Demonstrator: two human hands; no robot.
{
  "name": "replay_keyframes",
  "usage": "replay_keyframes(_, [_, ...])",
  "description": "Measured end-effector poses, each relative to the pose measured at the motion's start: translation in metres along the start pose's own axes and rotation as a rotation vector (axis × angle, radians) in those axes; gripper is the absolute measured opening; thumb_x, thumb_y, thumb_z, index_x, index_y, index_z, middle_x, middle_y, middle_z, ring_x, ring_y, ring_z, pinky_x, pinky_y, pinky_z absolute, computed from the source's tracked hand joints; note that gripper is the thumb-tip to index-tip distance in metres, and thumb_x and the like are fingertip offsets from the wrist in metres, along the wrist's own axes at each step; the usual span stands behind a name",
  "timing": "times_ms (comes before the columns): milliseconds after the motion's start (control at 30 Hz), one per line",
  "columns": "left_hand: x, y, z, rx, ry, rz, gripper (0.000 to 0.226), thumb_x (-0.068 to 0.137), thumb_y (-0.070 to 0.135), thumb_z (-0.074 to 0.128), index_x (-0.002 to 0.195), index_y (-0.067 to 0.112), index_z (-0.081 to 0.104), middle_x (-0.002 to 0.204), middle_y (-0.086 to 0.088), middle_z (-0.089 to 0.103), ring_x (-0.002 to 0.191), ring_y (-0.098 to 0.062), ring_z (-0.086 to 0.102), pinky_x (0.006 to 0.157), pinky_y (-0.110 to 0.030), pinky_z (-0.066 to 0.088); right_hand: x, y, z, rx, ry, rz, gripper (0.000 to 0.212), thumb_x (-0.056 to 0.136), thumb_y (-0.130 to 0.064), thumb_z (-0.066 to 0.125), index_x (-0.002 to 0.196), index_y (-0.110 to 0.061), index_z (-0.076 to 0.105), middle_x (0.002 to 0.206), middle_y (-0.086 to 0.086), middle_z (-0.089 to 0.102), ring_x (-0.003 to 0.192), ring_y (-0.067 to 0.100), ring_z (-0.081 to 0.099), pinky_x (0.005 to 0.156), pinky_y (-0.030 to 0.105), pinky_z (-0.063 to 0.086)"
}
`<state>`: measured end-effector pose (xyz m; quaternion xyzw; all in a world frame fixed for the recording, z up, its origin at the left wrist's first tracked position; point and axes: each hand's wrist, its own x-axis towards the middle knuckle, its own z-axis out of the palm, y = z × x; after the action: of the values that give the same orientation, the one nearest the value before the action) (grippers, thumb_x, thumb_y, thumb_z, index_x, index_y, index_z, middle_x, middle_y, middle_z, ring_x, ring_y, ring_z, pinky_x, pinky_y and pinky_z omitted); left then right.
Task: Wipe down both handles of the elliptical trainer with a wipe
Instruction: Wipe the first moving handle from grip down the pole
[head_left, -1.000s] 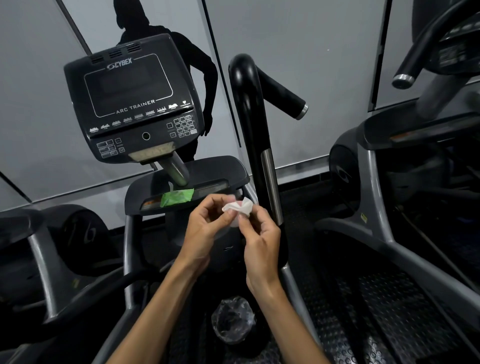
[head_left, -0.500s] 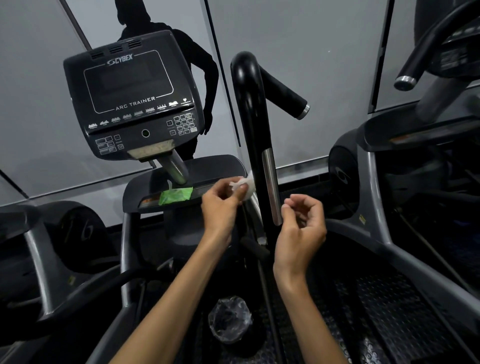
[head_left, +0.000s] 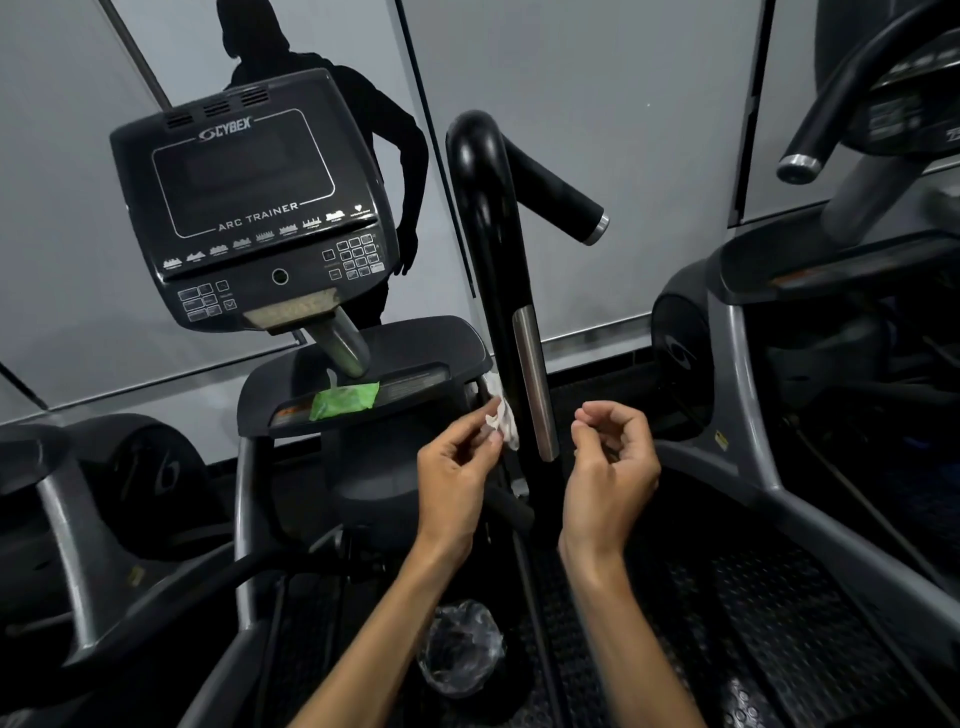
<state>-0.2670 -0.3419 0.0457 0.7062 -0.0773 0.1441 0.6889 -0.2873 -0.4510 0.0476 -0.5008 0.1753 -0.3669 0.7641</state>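
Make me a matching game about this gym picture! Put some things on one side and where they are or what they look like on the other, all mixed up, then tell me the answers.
Things:
1. white wipe
2. green wipe packet
3. right hand
4. tall black handle

Descriptions:
A. lies on the shelf under the console
B. stands upright between the two hands
C. is pinched in the left hand's fingers
D. has curled fingers and holds nothing

Right pairs: 1-C, 2-A, 3-D, 4-B
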Motion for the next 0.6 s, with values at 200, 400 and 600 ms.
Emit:
replay_keyframes(200, [0.012, 0.006, 0.013, -0.060, 0.055, -0.039, 0.023, 0.089, 0.000, 0.072, 0.104, 0.018, 0.072, 0.081, 0.007, 0.075, 0.081, -0.003, 0.069, 0.078, -0.019, 0.053, -0.002, 0.001, 0.001, -0.016, -0.015, 0.001, 0.025, 0.085, 0.008, 0.064, 0.085, -0.017, 0.067, 0.085, -0.001, 0.069, 0.077, 0.009, 0.062, 0.073, 0.017, 0.048])
replay_keyframes(400, [0.009, 0.000, 0.014, 0.058, 0.090, -0.001, 0.007, 0.094, 0.025, 0.072, 0.094, 0.020, 0.077, 0.084, 0.005, 0.073, 0.085, -0.008, 0.067, 0.085, -0.034, 0.056, -0.003, -0.001, -0.002, -0.015, -0.024, 0.003, 0.024, 0.086, 0.007, 0.063, 0.086, -0.017, 0.067, 0.086, 0.000, 0.069, 0.079, 0.010, 0.063, 0.074, 0.019, 0.049])
replay_keyframes(600, [0.015, 0.004, 0.019, 0.110, 0.107, 0.050, 0.012, 0.096, 0.025, 0.066, 0.089, 0.021, 0.074, 0.090, -0.001, 0.071, 0.085, -0.009, 0.064, 0.087, -0.040, 0.055, -0.006, 0.000, 0.004, -0.032, -0.072, 0.010, 0.027, 0.083, 0.003, 0.065, 0.085, -0.024, 0.068, 0.087, -0.001, 0.070, 0.082, 0.015, 0.065, 0.077, 0.034, 0.053])
